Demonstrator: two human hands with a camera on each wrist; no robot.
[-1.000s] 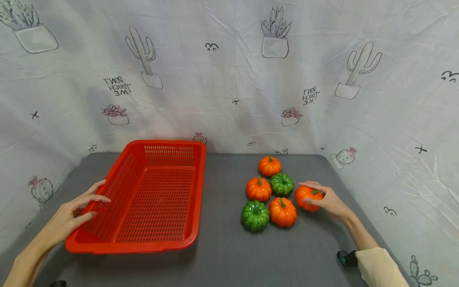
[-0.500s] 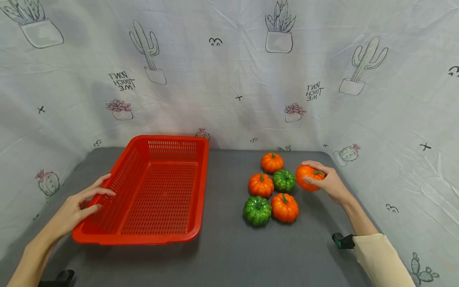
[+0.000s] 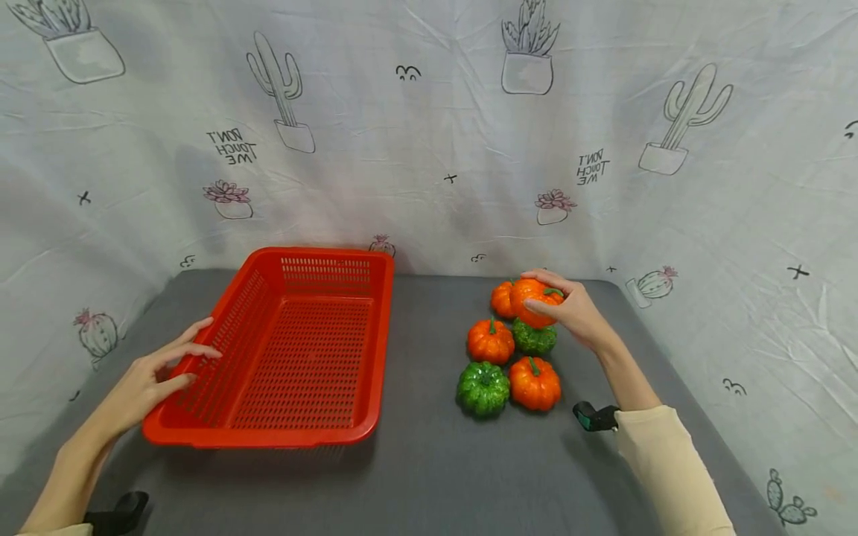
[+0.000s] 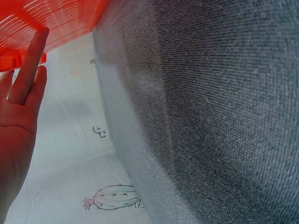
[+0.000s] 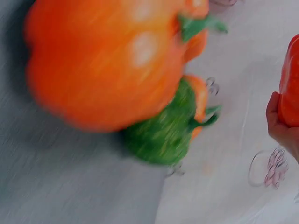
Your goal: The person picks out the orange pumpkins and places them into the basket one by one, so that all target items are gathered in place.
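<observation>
My right hand holds a small orange pumpkin with a green stem, raised over the back of the group. In the right wrist view, that pumpkin shows at the right edge with my fingers on it. My left hand grips the left rim of a red slotted plastic basket; some fingers reach over the rim, and in the left wrist view others touch the outside. Below the held pumpkin lies a green pumpkin, partly covered. Nearby are orange pumpkins and another green pumpkin.
Behind the held pumpkin sits one more orange pumpkin, partly hidden. A grey cloth-covered table carries everything. White curtain with cactus drawings hangs behind and at the sides. Grey tabletop separates basket and pumpkins.
My right hand has lifted the orange pumpkin from the right end of the group and carried it left and back over the others. My left hand stays on the basket; the view shifted slightly.
</observation>
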